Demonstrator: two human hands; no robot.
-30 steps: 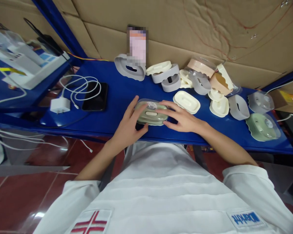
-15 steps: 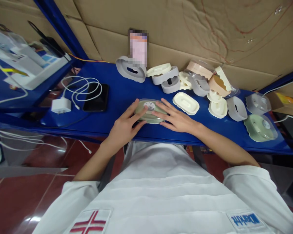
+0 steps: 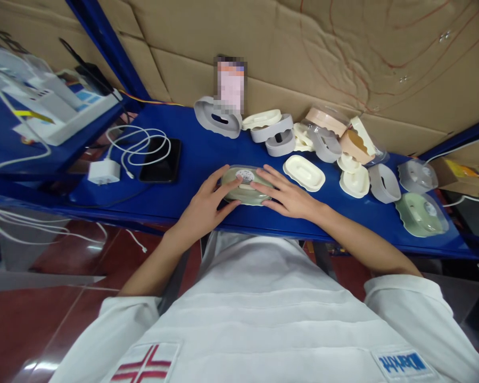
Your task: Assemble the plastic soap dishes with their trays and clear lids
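Note:
A pale green oval box with a clear lid [image 3: 245,192] lies near the front edge of the blue shelf [image 3: 199,154]. My left hand [image 3: 201,210] clasps its left end, fingers on the lid and thumb against the front side. My right hand [image 3: 291,197] lies flat over the right end with its fingers spread on the lid. A round white sticker shows on the lid between my fingertips.
Behind are several loose box parts: a grey shell [image 3: 217,117], a cream tray [image 3: 303,173], a peach box [image 3: 327,119] and another green lidded box [image 3: 421,213]. A black phone [image 3: 162,159] and a white charger [image 3: 104,171] with its cable lie left. Another phone [image 3: 230,88] leans on the cardboard wall.
The box has tilted down flat onto the shelf under both hands. My fingers have slid further over the lid. The view has shifted slightly.

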